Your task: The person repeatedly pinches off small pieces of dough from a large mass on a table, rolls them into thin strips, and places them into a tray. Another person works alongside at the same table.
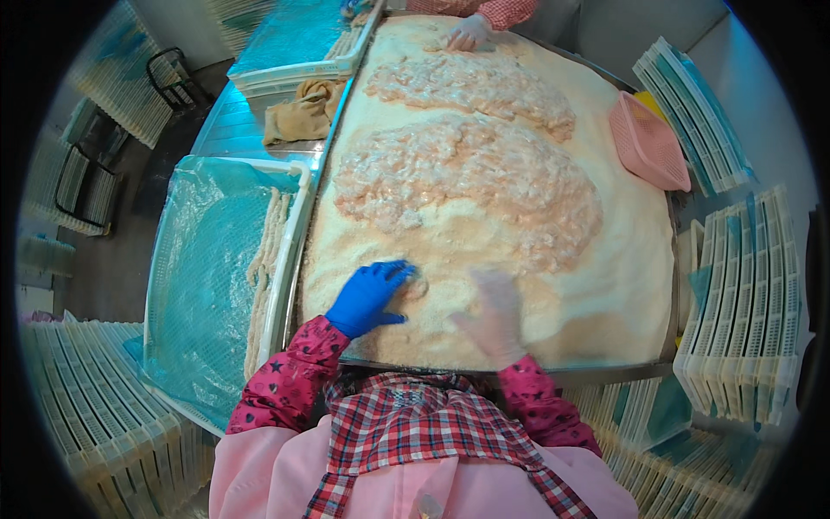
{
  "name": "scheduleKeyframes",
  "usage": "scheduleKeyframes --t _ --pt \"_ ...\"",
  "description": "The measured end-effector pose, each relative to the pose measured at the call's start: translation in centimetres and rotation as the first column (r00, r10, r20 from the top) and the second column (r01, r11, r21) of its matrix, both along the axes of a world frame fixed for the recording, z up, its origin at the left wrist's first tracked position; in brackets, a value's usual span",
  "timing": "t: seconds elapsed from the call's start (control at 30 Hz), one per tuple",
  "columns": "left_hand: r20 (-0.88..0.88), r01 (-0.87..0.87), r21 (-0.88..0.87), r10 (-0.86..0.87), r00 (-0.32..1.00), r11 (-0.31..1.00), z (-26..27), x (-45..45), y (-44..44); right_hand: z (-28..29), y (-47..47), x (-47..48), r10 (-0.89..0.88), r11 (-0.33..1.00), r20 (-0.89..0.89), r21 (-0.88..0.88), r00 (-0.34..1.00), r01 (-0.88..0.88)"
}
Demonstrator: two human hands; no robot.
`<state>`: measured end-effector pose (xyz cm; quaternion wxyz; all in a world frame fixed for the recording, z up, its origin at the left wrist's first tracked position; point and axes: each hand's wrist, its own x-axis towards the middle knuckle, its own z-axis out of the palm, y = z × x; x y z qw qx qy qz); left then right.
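Note:
My left hand (368, 297), in a blue glove, is held low over a bed of pale breadcrumb-like coating (447, 344). Its thumb stands apart from the fingers, and a small crumb-covered piece (415, 289) lies beside the fingertips. My right hand (494, 311) wears a thin, see-through glove and is blurred by motion above the same crumbs. Nothing shows between its thumb and fingers. Beyond both hands lies a wide, wet mound of pale pink raw meat-like pieces (454, 162). A second such mound (473, 84) sits farther off on the crumbs.
At left, a white tray (301, 194) lined with blue plastic holds coated strips (262, 279) along one side. A tan cloth (301, 120) lies behind it. A pink basket (648, 143) stands at right near stacked trays (739, 311). Across the table, another person's gloved hand (468, 34) touches the crumbs.

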<state>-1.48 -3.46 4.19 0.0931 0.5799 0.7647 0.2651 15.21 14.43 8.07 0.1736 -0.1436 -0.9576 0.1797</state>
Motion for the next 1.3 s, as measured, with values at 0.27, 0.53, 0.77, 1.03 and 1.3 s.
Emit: scheduleKeyframes --t 0.27,0.53,0.77,1.03,1.3 --pt "0.575 -0.243 0.085 0.152 0.804 0.966 -2.2 1.2 0.8 -5.5 -0.9 -3.0 0.122 0.948 -0.056 -0.290 0.991 -0.133" --pt "0.746 -0.406 0.083 0.213 0.630 0.910 -2.1 1.5 1.1 -3.7 0.2 -2.3 -0.031 0.828 -0.058 -0.561 0.998 -0.007" --pt "-0.003 -0.141 -0.039 0.141 0.990 0.989 -1.4 0.5 -0.7 -1.8 -3.0 -4.2 0.237 0.971 -0.112 0.005 0.965 -0.238" --pt "-0.044 -0.085 0.185 0.094 0.995 0.979 -1.1 0.8 -0.7 -2.4 0.2 -2.0 0.135 0.991 -0.015 -0.004 0.991 -0.135" --pt "-0.040 -0.175 -0.071 0.172 0.984 0.982 -1.4 0.5 -0.9 -3.2 3.1 0.9 -0.093 0.991 -0.074 0.092 0.993 0.100"
